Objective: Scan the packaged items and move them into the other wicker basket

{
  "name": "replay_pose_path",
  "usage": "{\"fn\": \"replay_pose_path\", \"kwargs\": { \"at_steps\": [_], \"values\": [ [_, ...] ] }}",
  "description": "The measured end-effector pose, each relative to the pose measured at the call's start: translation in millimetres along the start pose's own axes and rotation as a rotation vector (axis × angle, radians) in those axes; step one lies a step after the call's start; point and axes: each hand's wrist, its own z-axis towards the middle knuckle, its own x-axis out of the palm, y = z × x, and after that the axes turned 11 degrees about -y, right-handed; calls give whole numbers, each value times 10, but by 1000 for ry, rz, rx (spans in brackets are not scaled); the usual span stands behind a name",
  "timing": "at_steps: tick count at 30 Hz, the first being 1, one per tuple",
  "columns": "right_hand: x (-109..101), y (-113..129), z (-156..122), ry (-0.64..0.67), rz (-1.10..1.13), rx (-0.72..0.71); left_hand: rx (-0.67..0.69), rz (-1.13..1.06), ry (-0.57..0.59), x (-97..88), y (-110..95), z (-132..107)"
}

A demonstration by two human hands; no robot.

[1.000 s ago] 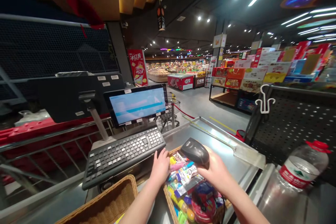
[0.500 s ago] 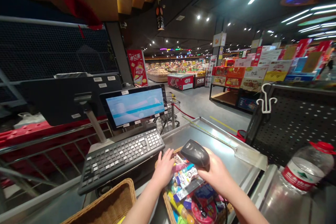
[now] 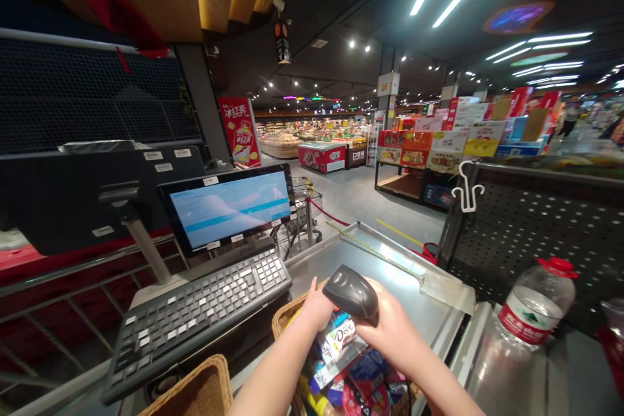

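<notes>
My right hand (image 3: 390, 322) is closed around a black handheld barcode scanner (image 3: 351, 291), its head pointing up and left. The scanner is above a wicker basket (image 3: 279, 320) filled with packaged goods. A white Dove packet (image 3: 340, 337) lies just below the scanner, with a dark blue packet (image 3: 366, 366) nearer me. My left hand (image 3: 316, 309) is over the basket's far left part, beside the scanner head. One of its fingers sticks out; the others are hidden behind the scanner, so its grip is unclear.
A black keyboard (image 3: 199, 318) and a lit monitor (image 3: 231, 205) stand to the left. Another wicker basket (image 3: 220, 378) is at the front left. The metal counter (image 3: 385, 266) extends behind the goods. A large red-capped bottle (image 3: 533, 305) stands right, before a perforated black panel (image 3: 531, 221).
My left hand has moved inward toward the scanner head, and its spread fingers are now mostly hidden. The right hand still holds the scanner. The camera view has turned slightly right.
</notes>
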Motion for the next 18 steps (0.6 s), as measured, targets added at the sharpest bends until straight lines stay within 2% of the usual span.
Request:
{"fn": "replay_pose_path", "kwargs": {
  "at_steps": [4, 8, 13, 18],
  "values": [
    [-29, -22, -7, -11, 11, 14, -21, 39, -17, -135, 17, -24],
    [-38, -43, -6, -2, 7, 38, -66, 88, -129, -470, 55, -184],
    [10, -65, -26, 18, -17, 48, -155, 126, -205, -897, 216, -624],
    [87, 2, -19, 53, -15, 12, -279, 144, -286, -1144, 370, -1074]
  ]
}}
